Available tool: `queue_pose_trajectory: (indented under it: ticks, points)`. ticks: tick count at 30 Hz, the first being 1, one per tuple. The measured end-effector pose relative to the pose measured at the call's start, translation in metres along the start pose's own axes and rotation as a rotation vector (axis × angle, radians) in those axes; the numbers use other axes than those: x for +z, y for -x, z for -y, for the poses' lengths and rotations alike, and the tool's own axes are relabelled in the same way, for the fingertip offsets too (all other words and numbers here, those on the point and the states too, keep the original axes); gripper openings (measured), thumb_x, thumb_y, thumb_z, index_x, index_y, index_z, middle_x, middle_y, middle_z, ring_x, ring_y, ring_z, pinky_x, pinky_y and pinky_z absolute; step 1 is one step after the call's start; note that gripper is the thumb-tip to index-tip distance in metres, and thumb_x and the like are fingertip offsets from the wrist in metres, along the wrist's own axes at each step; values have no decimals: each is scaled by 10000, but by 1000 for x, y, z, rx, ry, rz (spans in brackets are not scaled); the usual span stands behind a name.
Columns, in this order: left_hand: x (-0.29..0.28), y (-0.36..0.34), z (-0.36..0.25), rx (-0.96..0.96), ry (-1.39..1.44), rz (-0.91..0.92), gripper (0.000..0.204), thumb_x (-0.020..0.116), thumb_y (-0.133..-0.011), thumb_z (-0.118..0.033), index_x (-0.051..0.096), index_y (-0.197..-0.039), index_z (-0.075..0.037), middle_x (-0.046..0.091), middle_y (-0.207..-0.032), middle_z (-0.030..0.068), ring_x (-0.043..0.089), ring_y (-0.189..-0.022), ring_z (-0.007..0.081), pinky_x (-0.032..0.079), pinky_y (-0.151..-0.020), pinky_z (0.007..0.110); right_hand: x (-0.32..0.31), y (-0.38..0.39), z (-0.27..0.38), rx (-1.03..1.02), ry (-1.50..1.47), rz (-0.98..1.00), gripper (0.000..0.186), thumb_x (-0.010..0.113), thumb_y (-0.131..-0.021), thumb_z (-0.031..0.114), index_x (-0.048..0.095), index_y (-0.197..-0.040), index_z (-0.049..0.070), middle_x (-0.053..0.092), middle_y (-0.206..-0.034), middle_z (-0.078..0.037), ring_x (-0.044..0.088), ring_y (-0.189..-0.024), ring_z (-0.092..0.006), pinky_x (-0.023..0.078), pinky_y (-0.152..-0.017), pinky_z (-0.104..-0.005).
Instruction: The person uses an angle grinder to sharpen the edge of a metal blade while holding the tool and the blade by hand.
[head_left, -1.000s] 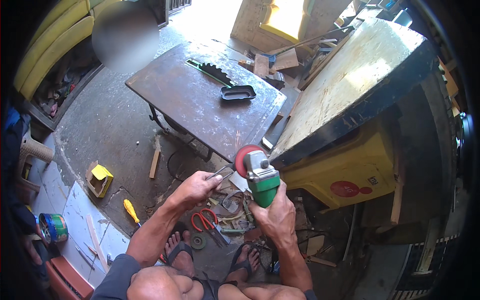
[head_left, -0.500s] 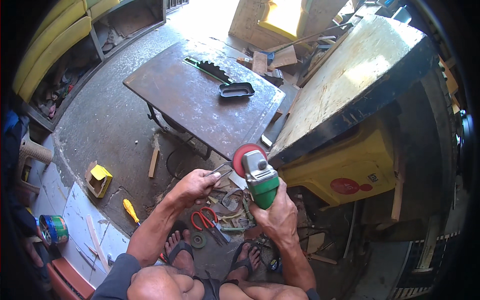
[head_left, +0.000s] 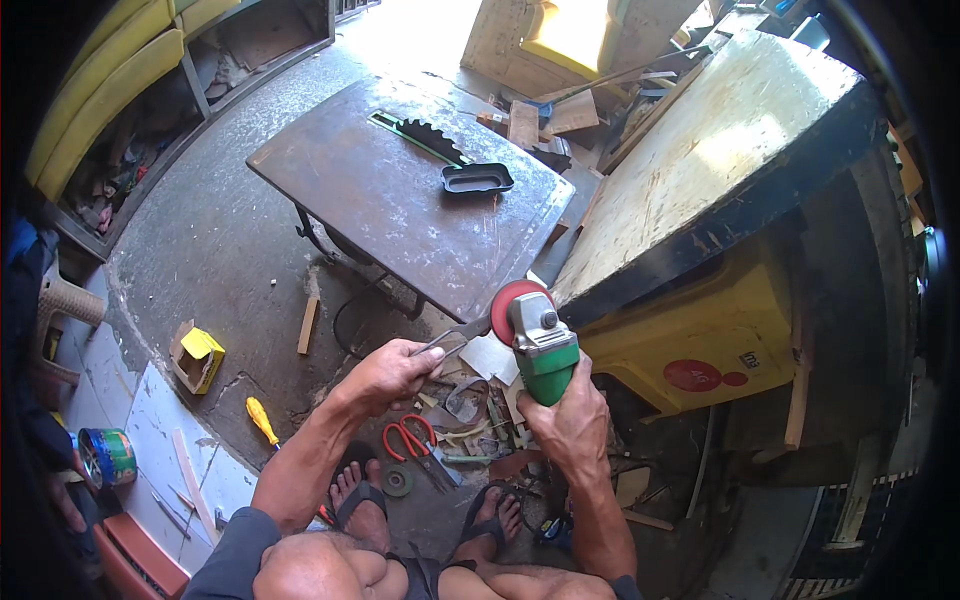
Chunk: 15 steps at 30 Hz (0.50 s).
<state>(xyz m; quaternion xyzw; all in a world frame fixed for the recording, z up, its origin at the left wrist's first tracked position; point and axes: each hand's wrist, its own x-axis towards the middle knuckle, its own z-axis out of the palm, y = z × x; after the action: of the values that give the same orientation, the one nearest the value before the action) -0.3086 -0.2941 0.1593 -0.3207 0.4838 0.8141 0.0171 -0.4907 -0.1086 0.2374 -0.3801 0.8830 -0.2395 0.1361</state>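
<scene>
My right hand [head_left: 568, 425] is wrapped round the green body of an angle grinder [head_left: 548, 365], its metal head toward the far side. A red disc [head_left: 512, 305] is fitted on the grinder. My left hand [head_left: 392, 375] pinches a thin dark metal blade [head_left: 468, 329], whose far end reaches the disc's left edge; whether they touch I cannot tell. A second thin strip shows beside the blade, its kind unclear. Below, between my feet, red-handled scissors [head_left: 410, 440] lie on the floor near a small round disc [head_left: 397, 481].
Ahead stands a metal-topped table [head_left: 350, 190] bearing a black tray [head_left: 477, 179] and a toothed black piece [head_left: 432, 140]. A large worn panel [head_left: 700, 170] rises at right above a yellow panel [head_left: 700, 340]. On the left floor are a yellow screwdriver [head_left: 262, 420] and yellow box [head_left: 198, 358].
My right hand has moved the grinder slightly right and nearer me. The left hand has barely moved; the blade now shows more clearly beside the disc.
</scene>
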Motion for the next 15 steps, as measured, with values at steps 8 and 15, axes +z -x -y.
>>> queue_pose_trajectory:
  ticks: [8,15]
  points:
    - [2,-3,2,-8,48,-2,369,568,-1084,-394,571,-846,-112,342,-501,-87,274,-390,53,272,-379,260,-5,-17,-11,21,-25,-41,767,797,-788,298,436,-1400,10,694,-1073,-301,698,-958,-506,556,-839,-552]
    - [3,-1,2,-39,102,-22,367,554,-1093,-393,574,-857,-113,335,-501,-88,273,-384,52,267,-371,259,8,11,3,-168,-8,-12,754,807,-783,276,447,-1396,24,693,-1064,-272,719,-910,-479,587,-767,-548]
